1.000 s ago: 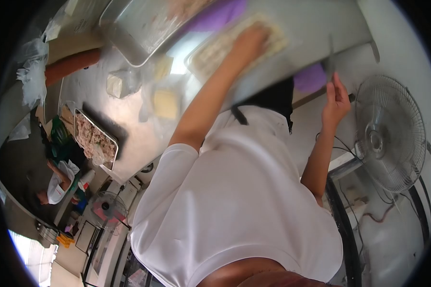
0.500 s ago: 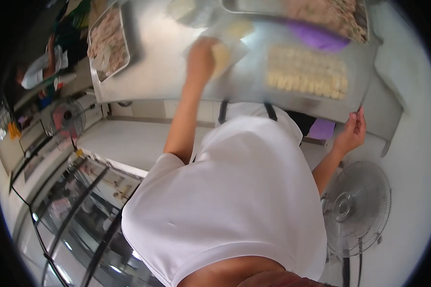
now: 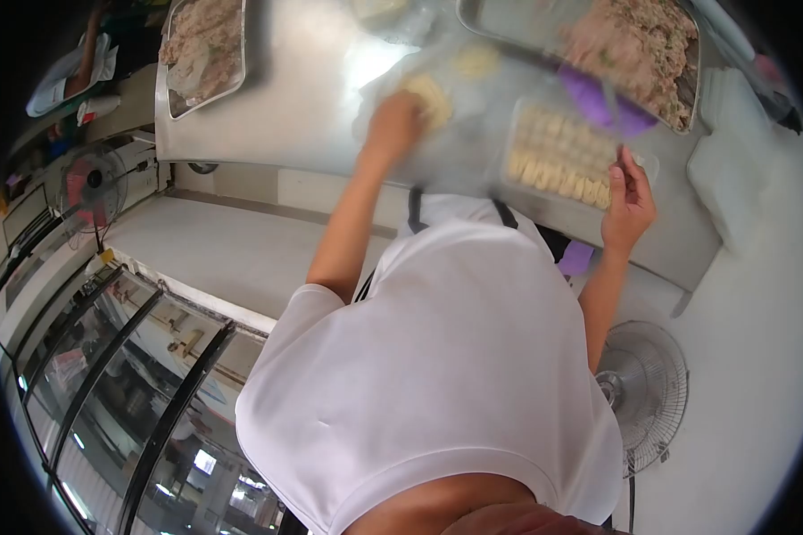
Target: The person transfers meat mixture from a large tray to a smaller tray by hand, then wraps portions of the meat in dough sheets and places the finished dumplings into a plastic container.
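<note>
My left hand is closed at the near left edge of a round, pale yellow dough wrapper; its fingers are partly blurred. Just beyond lies a second pale wrapper. My right hand grips a thin tool, whose far end is blurred, pointing toward the meat tray. Beneath and beside that hand is a clear plastic tray with rows of small pale dumplings. Pinkish minced filling fills part of a metal tray at the back right.
Another metal tray of filling stands at the table's left end. Something purple lies under the right tray's near edge. Clear plastic sits at the back of the steel table. A fan stands at right, near the wall.
My right hand has swung the tool from the table's right edge inward, over the dumpling tray. My left hand stays with the wrapper. The view has shifted slightly.
</note>
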